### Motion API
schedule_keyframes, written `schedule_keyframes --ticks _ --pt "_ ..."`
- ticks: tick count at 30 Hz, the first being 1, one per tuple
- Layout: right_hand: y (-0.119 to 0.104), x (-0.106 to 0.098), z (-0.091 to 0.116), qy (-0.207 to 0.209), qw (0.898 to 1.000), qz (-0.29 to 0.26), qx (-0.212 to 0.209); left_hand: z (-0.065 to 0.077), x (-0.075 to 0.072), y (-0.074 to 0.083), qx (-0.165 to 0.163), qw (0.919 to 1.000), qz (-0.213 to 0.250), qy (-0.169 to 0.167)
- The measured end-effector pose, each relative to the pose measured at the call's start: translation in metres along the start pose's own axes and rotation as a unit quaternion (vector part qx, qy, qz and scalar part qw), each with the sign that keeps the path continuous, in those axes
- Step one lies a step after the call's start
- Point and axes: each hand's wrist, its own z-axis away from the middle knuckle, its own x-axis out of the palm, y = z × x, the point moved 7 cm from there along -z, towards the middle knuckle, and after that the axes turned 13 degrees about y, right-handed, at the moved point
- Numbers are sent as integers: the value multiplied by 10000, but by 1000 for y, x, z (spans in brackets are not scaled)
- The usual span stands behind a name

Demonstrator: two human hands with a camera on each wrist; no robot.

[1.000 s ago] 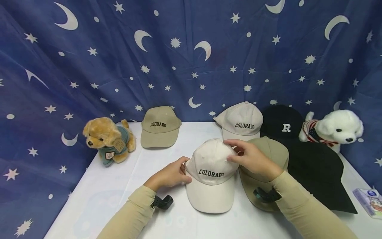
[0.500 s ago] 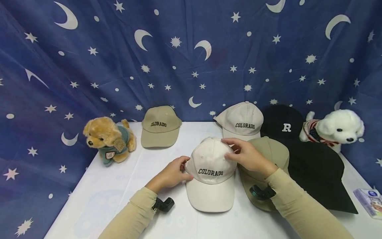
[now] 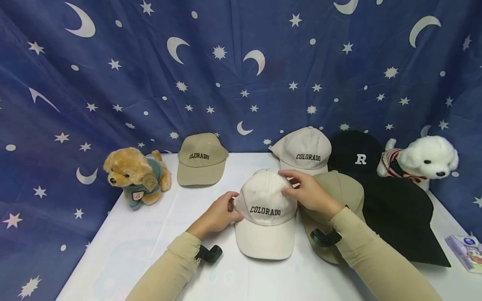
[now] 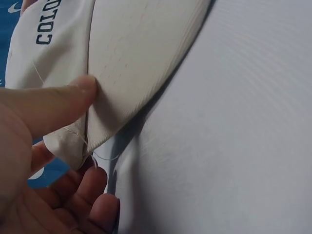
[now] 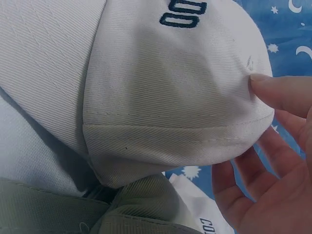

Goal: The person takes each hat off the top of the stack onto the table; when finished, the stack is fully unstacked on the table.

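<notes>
A cream baseball cap [image 3: 265, 238] lettered COLORADO faces me at the middle of the table. My left hand [image 3: 217, 214] grips its left edge; in the left wrist view the thumb [image 4: 80, 95] lies on the seam between crown and brim, the fingers underneath. My right hand [image 3: 310, 190] holds the upper right of the crown. Its thumb [image 5: 273, 90] presses the cloth in the right wrist view, while the other fingers are behind the cap. Just right of it lies a khaki cap [image 3: 340, 190], partly covered by my right hand and sleeve.
Another khaki cap [image 3: 201, 156] sits back left, beside a tan plush dog [image 3: 129, 175]. Further right are a second cream cap [image 3: 306, 146], a black cap [image 3: 354, 150], a large black cap-like shape [image 3: 403, 221], a white plush dog [image 3: 429, 159] and a purple packet [image 3: 465, 253].
The cream cap in my hands has moved slightly away from me, toward the back of the table. Both hands moved with it, the right one also a little leftward.
</notes>
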Motion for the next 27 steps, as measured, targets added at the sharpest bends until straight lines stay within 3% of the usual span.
schedule_keyframes --ticks 7,14,19,27 --pt "5 2 -4 3 10000 29 60 2 -2 2 -19 9998 -9 179" --pt "4 2 -6 37 9999 36 109 16 -3 7 277 9987 -4 424" --pt "6 2 -5 7 9999 71 157 31 -3 10 165 9984 -121 529" --pt "6 2 -4 -6 9998 100 180 50 7 14 302 9993 -26 221"
